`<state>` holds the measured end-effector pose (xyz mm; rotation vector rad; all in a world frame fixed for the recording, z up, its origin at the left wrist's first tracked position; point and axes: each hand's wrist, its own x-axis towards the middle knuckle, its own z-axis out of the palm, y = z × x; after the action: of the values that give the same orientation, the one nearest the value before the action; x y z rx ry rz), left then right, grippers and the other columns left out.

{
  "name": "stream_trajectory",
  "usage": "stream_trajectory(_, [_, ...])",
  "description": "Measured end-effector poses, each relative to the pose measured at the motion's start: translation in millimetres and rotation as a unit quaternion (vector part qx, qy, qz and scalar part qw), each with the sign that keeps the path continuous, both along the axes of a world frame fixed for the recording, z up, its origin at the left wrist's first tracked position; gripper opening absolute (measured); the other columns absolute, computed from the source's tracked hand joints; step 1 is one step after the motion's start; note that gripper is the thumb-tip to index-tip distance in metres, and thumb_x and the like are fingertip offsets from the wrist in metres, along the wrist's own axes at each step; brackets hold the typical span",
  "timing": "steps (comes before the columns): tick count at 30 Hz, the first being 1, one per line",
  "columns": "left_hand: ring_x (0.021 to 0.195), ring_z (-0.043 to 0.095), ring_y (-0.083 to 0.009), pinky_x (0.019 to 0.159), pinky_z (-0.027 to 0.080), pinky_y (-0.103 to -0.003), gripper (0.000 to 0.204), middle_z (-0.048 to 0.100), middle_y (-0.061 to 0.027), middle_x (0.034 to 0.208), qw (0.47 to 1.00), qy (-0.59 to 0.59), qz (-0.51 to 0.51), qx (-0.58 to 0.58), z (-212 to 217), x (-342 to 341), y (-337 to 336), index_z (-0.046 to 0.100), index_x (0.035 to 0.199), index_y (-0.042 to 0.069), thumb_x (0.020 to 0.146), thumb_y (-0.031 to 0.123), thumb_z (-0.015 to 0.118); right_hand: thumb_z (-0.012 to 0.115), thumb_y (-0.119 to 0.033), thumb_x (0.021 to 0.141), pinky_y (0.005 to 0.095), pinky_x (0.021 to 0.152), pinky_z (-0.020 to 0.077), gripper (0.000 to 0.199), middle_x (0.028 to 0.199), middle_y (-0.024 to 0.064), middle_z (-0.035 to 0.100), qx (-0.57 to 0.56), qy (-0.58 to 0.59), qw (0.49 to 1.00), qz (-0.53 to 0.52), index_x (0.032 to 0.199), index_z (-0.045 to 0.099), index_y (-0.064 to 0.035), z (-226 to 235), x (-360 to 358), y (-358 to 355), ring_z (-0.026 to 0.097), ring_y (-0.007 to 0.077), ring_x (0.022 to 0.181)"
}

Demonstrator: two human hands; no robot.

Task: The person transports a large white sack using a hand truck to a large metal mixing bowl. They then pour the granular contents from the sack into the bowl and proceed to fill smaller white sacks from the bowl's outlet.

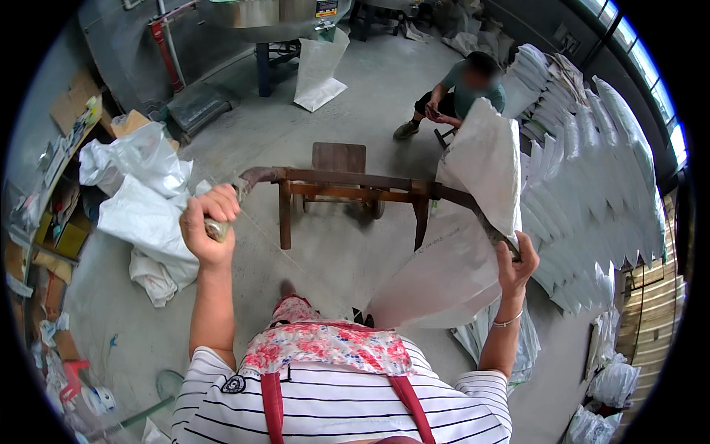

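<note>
My left hand (212,226) is wrapped round the left handle of a brown hand cart (355,177), whose worn grip sticks out of the fist. The cart stands in front of me with its legs toward me and its plate at the far end. On the right, my right hand (518,260) is closed at the end of the other handle, together with the edge of a large white sack (481,159). That sack drapes over the right handle and hangs down to its inner side, hiding part of the handle. Some right-hand fingers are hidden behind it.
White filled sacks (592,170) are piled high along the right. A seated person (462,92) with a phone is near the pile. Crumpled white bags (144,214) lie at left beside a cluttered shelf (63,177). A metal machine (270,18) stands at the back with an upright sack (319,70).
</note>
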<state>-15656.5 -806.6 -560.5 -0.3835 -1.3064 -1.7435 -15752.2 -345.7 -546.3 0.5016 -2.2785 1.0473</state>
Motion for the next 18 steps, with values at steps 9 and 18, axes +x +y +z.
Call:
stream_trajectory(9, [0.054, 0.039, -0.0189, 0.061, 0.035, -0.034, 0.044, 0.044, -0.0081, 0.053, 0.999, 0.003, -0.043, 0.024, 1, -296, -151, 0.040, 0.059, 0.005, 0.095, 0.025, 0.024, 0.057, -0.006, 0.079, 0.0164, 0.058, 0.0315, 0.008, 0.069, -0.0021, 0.051, -0.304, 0.086, 0.949, 0.000, 0.075, 0.056, 0.0003, 17, -287, -104, 0.043, 0.0059, 0.062])
stream_trajectory(18, [0.056, 0.043, -0.0198, 0.061, 0.037, -0.032, 0.050, 0.046, -0.0095, 0.054, 0.991, -0.014, -0.116, 0.056, 2, -597, -248, 0.044, 0.057, 0.002, 0.095, 0.033, 0.031, 0.060, -0.013, 0.079, 0.0234, 0.057, 0.0446, 0.014, 0.078, 0.0070, 0.062, 0.106, 0.453, 0.781, -0.417, 0.084, 0.060, -0.0002, 194, -560, -79, 0.055, 0.0120, 0.065])
